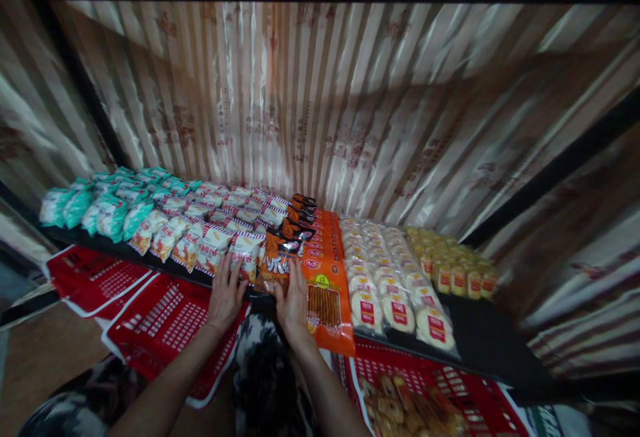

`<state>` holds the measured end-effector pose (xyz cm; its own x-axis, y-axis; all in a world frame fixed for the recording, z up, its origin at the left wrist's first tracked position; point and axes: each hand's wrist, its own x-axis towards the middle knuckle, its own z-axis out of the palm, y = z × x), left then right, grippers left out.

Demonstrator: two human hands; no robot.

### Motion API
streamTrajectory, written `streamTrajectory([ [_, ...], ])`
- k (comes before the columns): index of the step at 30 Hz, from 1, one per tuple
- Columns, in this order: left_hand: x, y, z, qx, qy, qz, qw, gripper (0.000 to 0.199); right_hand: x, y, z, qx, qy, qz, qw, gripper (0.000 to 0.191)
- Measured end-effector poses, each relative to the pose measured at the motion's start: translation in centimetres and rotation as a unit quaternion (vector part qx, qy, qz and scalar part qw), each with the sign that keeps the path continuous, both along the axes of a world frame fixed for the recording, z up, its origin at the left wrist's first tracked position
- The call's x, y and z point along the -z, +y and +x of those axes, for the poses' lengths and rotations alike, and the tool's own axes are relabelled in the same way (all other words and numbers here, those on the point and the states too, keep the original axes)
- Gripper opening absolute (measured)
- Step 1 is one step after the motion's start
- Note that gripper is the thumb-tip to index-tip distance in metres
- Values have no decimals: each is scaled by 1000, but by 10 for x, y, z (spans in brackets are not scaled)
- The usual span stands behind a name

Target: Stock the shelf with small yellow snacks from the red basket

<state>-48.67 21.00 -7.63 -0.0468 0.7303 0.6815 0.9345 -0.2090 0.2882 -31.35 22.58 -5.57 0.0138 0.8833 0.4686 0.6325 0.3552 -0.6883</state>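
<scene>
My left hand [227, 294] rests its outstretched, slightly spread fingers against the front of a white snack packet [246, 250] with a striped top edge. Just right of it, my right hand [294, 300] touches the lower part of a brown-orange snack bag [275, 254]. Its fingers point up along the bag's right side, with the thumb apart from them. More brown-orange bags stand in a row behind that one. Against the row's right side lies a large orange bag [327, 277] with a window showing stick-shaped snacks.
A black shelf [490, 330] carries teal-and-white packets [107, 214], round pale cakes in clear wrappers [397, 310] and yellowish packets [457, 280]. Red baskets [165, 317] sit below; one at right [480, 397] holds packaged food. Striped sheeting [310, 104] hangs behind, between dark frame bars.
</scene>
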Motion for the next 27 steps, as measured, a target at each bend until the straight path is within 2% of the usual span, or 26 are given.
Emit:
streamTrajectory([
  [4,-1,-2,-1,3,14,-16,1000,60,3,-2,0,16,11,-7,1000,60],
  [9,-6,-9,7,-1,21,9,1000,61,4,-2,1,9,6,-10,1000,62],
  [13,-9,-18,25,47,58,5,997,63,1,-1,2,12,27,-9,1000,61],
  [20,-15,-28,70,49,46,-2,998,57,-18,17,17,27,105,-54,993,65],
  [23,-12,-29,83,54,37,-3,998,53,-26,32,25,27,122,-90,988,66],
  [27,1,-28,90,40,42,-11,998,53,-33,45,29,-11,109,-137,984,68],
])
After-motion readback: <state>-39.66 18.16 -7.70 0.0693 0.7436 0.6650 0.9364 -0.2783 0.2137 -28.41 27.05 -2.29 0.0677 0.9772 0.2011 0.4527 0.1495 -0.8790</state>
